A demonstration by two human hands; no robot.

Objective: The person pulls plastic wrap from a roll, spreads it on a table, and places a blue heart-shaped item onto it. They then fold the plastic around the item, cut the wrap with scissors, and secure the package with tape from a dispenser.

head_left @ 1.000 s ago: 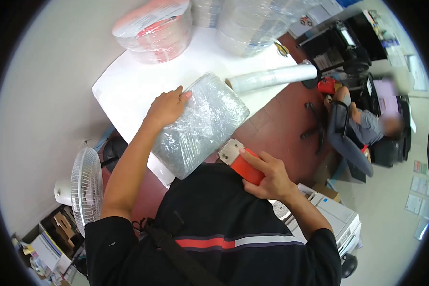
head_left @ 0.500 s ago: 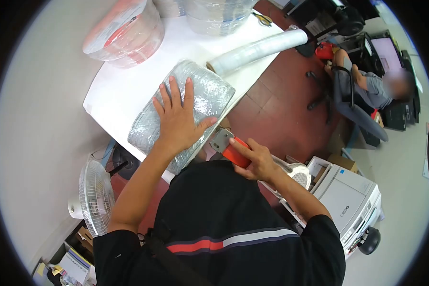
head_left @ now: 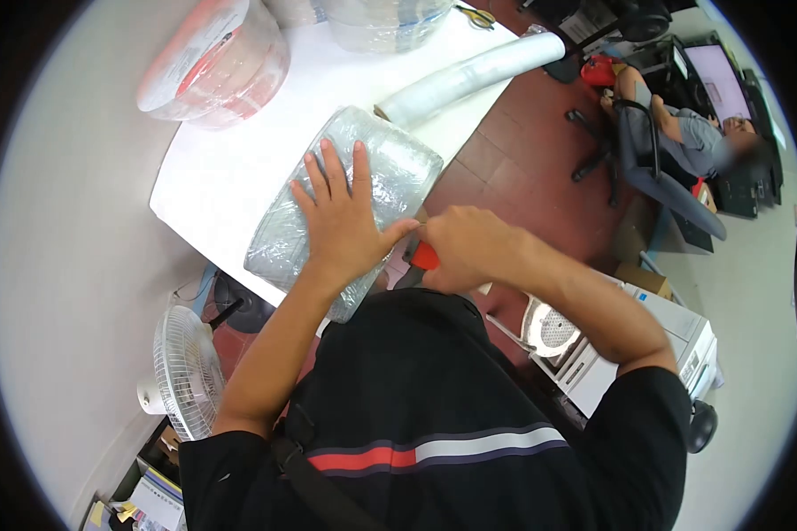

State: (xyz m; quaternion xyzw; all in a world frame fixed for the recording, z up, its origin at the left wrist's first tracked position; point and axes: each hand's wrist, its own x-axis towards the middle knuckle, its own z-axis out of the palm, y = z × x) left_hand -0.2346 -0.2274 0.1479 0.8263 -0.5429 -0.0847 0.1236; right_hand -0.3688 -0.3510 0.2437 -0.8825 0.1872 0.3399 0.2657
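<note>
A grey bundle wrapped in clear film lies on the white table, hanging over its near edge. My left hand presses flat on top of it, fingers spread. My right hand grips a red-handled tape dispenser right against the bundle's near side, beside my left thumb. Most of the dispenser is hidden under my fingers.
A roll of clear stretch film lies at the table's right edge. Wrapped round stacks stand at the back. A white fan stands lower left, a printer at right. Another person sits in a chair at the far right.
My left hand moved from the bundle's far edge to lie flat on top. My right hand brought the dispenser up against the bundle, turning over it so its metal head no longer shows.
</note>
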